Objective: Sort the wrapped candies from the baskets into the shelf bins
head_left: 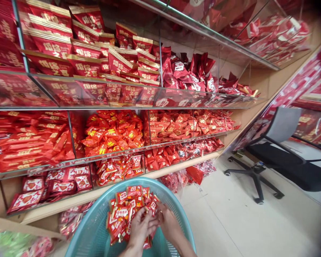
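Small red packets with white lettering, apparently wrapped sweets, lie heaped in a teal plastic basket below me. My left hand is over the heap, its fingers curled in against one red packet. From the right, my right hand meets the same packet and pinches its edge between thumb and fingers. Both hands are close together inside the basket. The fingertips partly cover the packet and those beneath it.
Glass-fronted shelves with dividers hold many red packets in front of me. Beneath the bottom shelf lie bagged goods. A black office chair stands on the tiled floor to the right. A wooden brace crosses at lower left.
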`<action>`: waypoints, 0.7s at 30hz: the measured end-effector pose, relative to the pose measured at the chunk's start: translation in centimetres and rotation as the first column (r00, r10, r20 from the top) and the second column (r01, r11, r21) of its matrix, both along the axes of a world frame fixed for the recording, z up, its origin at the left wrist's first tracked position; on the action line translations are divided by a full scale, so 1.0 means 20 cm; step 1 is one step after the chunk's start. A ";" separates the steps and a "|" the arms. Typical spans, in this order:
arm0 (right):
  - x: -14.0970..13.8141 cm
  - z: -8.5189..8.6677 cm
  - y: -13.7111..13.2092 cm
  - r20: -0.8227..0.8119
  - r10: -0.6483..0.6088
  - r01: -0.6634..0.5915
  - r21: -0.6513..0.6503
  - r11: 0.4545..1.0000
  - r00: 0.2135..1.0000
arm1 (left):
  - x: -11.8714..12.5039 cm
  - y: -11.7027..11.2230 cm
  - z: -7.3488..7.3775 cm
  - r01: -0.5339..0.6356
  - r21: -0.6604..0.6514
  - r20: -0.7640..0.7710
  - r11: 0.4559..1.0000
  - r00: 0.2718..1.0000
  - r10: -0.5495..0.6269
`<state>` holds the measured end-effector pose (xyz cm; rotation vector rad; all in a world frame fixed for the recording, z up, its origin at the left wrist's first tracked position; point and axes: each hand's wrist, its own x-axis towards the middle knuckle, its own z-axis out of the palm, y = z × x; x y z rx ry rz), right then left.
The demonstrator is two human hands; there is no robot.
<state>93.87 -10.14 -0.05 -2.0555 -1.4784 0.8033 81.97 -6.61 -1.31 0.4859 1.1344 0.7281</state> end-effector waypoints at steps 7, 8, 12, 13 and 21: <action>-0.01 0.04 0.00 -0.010 0.007 -0.007 0.003 1.000 1.000 | -0.23 0.11 0.18 0.360 0.248 -0.224 0.900 0.925 -0.308; -0.01 0.06 -0.01 -0.014 0.014 -0.014 -0.007 1.000 1.000 | -0.25 0.17 0.23 0.387 0.345 -0.275 0.855 0.913 -0.303; -0.03 0.09 -0.01 0.004 0.017 -0.017 -0.031 0.999 1.000 | -0.29 0.52 0.41 0.452 0.703 -0.518 0.549 0.854 -0.039; -0.02 0.09 -0.01 0.011 0.012 -0.011 -0.031 0.999 1.000 | -0.28 0.61 0.44 0.491 0.748 -0.574 0.448 0.817 0.062; 0.01 0.09 -0.01 0.112 -0.038 0.049 -0.091 0.995 0.993 | -0.15 0.93 0.53 0.892 0.389 -0.890 0.231 0.299 0.343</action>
